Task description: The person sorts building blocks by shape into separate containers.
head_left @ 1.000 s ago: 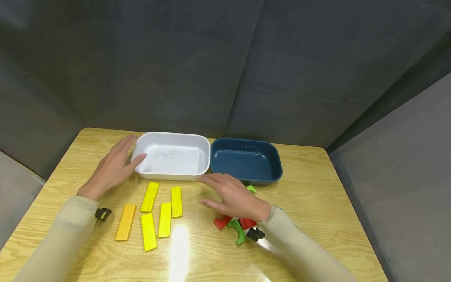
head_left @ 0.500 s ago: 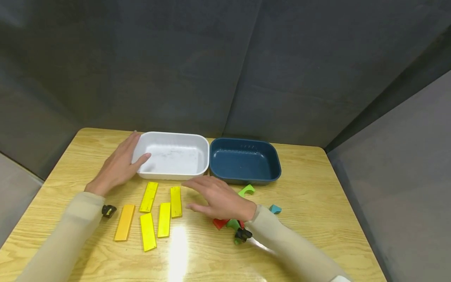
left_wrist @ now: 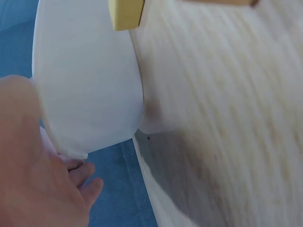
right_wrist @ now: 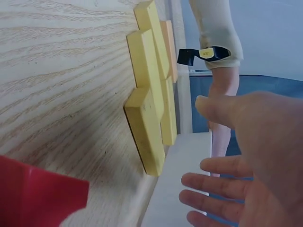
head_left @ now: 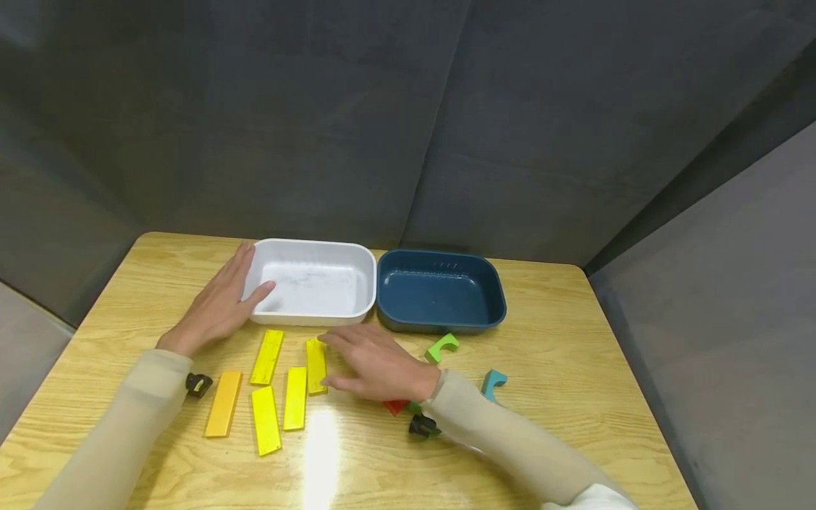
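At a table (head_left: pixel 574 397), the left hand (head_left: pixel 213 312) grips a white bin (head_left: pixel 306 318); the relaxed, empty right hand (head_left: pixel 379 363) hovers near yellow blocks (head_left: pixel 315 367).

I see beige sleeves (head_left: pixel 510 440); small black devices (head_left: pixel 199 385) at both cuffs (head_left: pixel 167 365); a yellow label (right_wrist: pixel 207 53) on the left one.

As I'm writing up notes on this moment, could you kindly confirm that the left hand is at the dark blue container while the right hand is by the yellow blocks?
Not quite: the head view shows the left hand at the white container, not the dark blue container. The right hand is indeed by the yellow blocks.
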Demonstrator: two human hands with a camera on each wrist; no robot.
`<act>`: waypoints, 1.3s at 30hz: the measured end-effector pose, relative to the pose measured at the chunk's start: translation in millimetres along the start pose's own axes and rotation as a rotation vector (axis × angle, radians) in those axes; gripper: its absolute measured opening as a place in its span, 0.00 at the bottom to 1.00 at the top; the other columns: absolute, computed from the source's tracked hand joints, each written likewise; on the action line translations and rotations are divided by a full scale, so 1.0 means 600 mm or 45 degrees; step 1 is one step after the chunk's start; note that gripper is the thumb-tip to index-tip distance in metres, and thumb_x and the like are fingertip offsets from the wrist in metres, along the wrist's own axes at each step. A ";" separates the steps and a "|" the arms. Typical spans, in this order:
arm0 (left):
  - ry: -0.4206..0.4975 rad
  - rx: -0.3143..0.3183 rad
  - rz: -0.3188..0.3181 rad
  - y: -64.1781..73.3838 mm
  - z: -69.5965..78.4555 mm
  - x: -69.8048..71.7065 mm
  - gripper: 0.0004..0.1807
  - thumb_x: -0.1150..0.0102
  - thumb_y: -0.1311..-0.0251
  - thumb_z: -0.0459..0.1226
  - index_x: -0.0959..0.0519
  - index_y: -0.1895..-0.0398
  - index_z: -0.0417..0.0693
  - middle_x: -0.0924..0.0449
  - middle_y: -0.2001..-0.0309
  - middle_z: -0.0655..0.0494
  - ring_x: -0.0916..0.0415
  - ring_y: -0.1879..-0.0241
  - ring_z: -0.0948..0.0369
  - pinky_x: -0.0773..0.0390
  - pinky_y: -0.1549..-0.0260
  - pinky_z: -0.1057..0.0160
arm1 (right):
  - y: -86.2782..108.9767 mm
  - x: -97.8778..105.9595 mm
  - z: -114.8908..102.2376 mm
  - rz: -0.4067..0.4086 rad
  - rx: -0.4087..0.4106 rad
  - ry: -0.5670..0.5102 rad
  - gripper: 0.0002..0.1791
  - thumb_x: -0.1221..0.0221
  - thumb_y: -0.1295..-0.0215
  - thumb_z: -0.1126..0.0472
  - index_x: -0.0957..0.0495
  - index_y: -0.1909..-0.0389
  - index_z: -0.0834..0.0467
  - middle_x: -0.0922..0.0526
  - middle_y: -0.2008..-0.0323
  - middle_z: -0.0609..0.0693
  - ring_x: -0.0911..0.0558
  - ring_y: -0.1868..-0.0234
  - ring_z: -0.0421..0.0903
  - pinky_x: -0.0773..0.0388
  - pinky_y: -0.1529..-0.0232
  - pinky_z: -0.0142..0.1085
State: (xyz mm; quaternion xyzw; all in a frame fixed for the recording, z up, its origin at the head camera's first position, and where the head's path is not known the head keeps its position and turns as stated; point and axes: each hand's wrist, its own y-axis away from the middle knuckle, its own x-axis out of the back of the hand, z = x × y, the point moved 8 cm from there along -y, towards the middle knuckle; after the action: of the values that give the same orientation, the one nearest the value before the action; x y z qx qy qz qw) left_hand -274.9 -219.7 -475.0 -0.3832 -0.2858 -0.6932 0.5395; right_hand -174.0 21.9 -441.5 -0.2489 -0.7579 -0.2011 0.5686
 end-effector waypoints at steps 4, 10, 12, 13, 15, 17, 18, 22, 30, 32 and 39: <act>0.017 0.035 -0.029 0.002 -0.006 -0.004 0.53 0.60 0.21 0.67 0.71 0.12 0.49 0.81 0.13 0.55 0.71 0.13 0.43 0.59 0.20 0.31 | -0.006 -0.008 0.000 -0.025 0.000 0.030 0.41 0.38 0.23 0.39 0.32 0.21 0.60 0.27 0.24 0.56 0.28 0.24 0.52 0.33 0.22 0.46; 0.060 0.060 -0.047 0.006 -0.010 -0.008 0.55 0.59 0.21 0.67 0.73 0.12 0.48 0.83 0.13 0.54 0.72 0.14 0.41 0.60 0.20 0.31 | -0.013 -0.019 0.004 -0.092 -0.028 0.047 0.44 0.38 0.24 0.36 0.35 0.19 0.59 0.31 0.22 0.55 0.31 0.22 0.51 0.37 0.20 0.46; 0.074 0.060 -0.039 0.007 -0.011 -0.009 0.55 0.59 0.21 0.67 0.73 0.12 0.47 0.82 0.13 0.51 0.72 0.14 0.40 0.60 0.20 0.31 | -0.015 -0.024 0.005 -0.122 -0.043 0.034 0.46 0.37 0.25 0.35 0.37 0.18 0.59 0.33 0.20 0.56 0.33 0.21 0.52 0.39 0.19 0.47; 0.078 0.058 -0.037 0.007 -0.011 -0.010 0.55 0.59 0.21 0.66 0.73 0.12 0.46 0.82 0.13 0.50 0.72 0.14 0.40 0.60 0.20 0.31 | -0.016 -0.026 0.006 -0.138 -0.053 0.027 0.48 0.37 0.26 0.34 0.37 0.18 0.59 0.34 0.20 0.56 0.34 0.20 0.52 0.39 0.19 0.47; 0.090 0.057 -0.036 0.006 -0.013 -0.012 0.54 0.59 0.20 0.66 0.73 0.12 0.46 0.82 0.13 0.50 0.72 0.14 0.40 0.61 0.20 0.31 | -0.018 -0.029 0.007 -0.159 -0.065 0.026 0.50 0.36 0.28 0.33 0.38 0.17 0.59 0.35 0.19 0.56 0.35 0.19 0.52 0.41 0.18 0.47; 0.098 0.054 -0.030 0.005 -0.014 -0.013 0.54 0.59 0.20 0.65 0.73 0.12 0.46 0.82 0.13 0.50 0.72 0.14 0.39 0.61 0.20 0.31 | -0.021 -0.033 0.007 -0.172 -0.066 0.042 0.52 0.35 0.30 0.32 0.38 0.17 0.59 0.36 0.19 0.56 0.36 0.19 0.53 0.42 0.18 0.48; 0.101 0.052 -0.031 0.004 -0.014 -0.014 0.54 0.59 0.20 0.65 0.74 0.13 0.47 0.82 0.13 0.50 0.72 0.14 0.39 0.61 0.20 0.31 | -0.022 -0.035 0.008 -0.177 -0.066 0.052 0.53 0.34 0.30 0.32 0.39 0.17 0.59 0.36 0.19 0.56 0.36 0.19 0.53 0.42 0.18 0.48; 0.111 0.057 -0.027 0.005 -0.012 -0.014 0.54 0.59 0.20 0.66 0.74 0.13 0.48 0.82 0.13 0.52 0.72 0.14 0.40 0.60 0.20 0.31 | -0.027 -0.040 0.011 -0.193 -0.077 0.065 0.56 0.32 0.34 0.30 0.39 0.17 0.61 0.37 0.18 0.56 0.38 0.18 0.53 0.42 0.17 0.48; 0.118 0.063 -0.026 0.006 -0.013 -0.017 0.55 0.58 0.21 0.67 0.75 0.13 0.50 0.81 0.13 0.53 0.71 0.14 0.40 0.60 0.19 0.32 | -0.041 -0.052 0.017 -0.187 -0.102 0.079 0.60 0.27 0.42 0.29 0.36 0.19 0.61 0.34 0.22 0.55 0.34 0.21 0.52 0.36 0.20 0.44; 0.113 0.070 -0.030 0.006 -0.014 -0.018 0.55 0.58 0.21 0.67 0.76 0.13 0.52 0.82 0.13 0.54 0.71 0.14 0.41 0.60 0.19 0.33 | -0.045 -0.054 0.018 -0.174 -0.097 0.075 0.59 0.25 0.43 0.29 0.35 0.20 0.60 0.33 0.25 0.54 0.32 0.24 0.51 0.34 0.23 0.42; 0.113 0.075 -0.032 0.008 -0.013 -0.017 0.55 0.58 0.22 0.68 0.76 0.13 0.52 0.82 0.13 0.56 0.71 0.14 0.42 0.60 0.19 0.33 | -0.056 -0.060 0.015 -0.141 -0.076 -0.010 0.57 0.22 0.46 0.34 0.33 0.24 0.61 0.32 0.32 0.53 0.29 0.37 0.46 0.27 0.33 0.34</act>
State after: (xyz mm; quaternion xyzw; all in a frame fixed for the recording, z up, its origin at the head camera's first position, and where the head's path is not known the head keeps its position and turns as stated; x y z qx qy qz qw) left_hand -271.0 -222.0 -487.8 -0.3323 -0.2867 -0.7075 0.5539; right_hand -192.8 -4.9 -479.4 -0.2242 -0.7665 -0.2536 0.5459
